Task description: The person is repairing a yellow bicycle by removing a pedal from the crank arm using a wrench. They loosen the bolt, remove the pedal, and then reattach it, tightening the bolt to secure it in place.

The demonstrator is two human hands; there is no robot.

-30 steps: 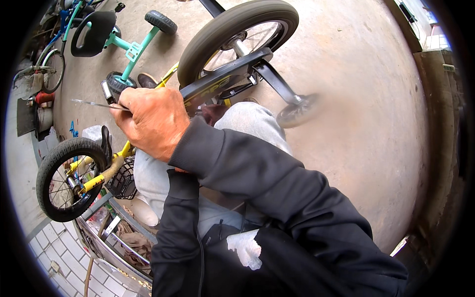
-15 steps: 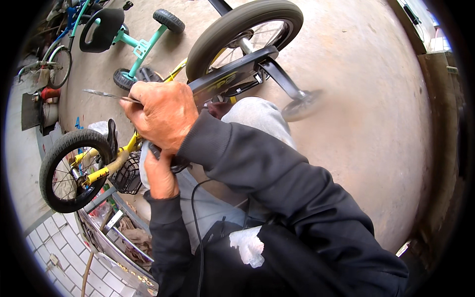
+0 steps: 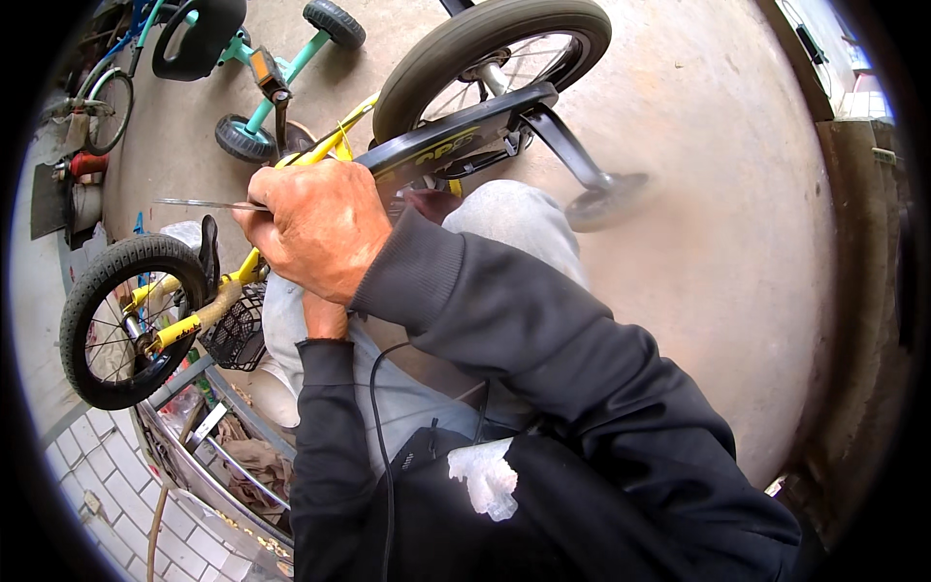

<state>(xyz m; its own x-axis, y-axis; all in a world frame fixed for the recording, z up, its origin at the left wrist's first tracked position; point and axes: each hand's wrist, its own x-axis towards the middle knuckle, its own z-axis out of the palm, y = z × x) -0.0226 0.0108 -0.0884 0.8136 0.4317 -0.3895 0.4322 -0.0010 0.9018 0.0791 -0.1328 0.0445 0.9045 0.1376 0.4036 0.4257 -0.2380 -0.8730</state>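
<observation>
My right hand (image 3: 320,231) is a closed fist around a thin metal tool (image 3: 204,204), whose flat shaft sticks out to the left. The tool's working end cannot be made out. Beneath it my left hand shows only its wrist (image 3: 325,315); its fingers are hidden behind the right hand. Both hands are over the frame of a small yellow bicycle (image 3: 354,121), tipped across my knees. Its black chain guard (image 3: 456,141) lies just beyond my right hand. A pedal with an orange reflector (image 3: 267,73) juts up above the fist.
The bicycle's rear wheel (image 3: 407,78) is at the top, its front wheel (image 3: 87,281) at the left by a black basket (image 3: 238,335). On the right, a black arm (image 3: 567,150) ends in a blurred disc. A turquoise child's trike (image 3: 276,82) stands on the concrete floor (image 3: 708,242).
The pedal with the orange reflector has come into view above my right hand. My left hand's fingers, partly seen before on a black part, are now covered. The front wheel has shifted slightly left.
</observation>
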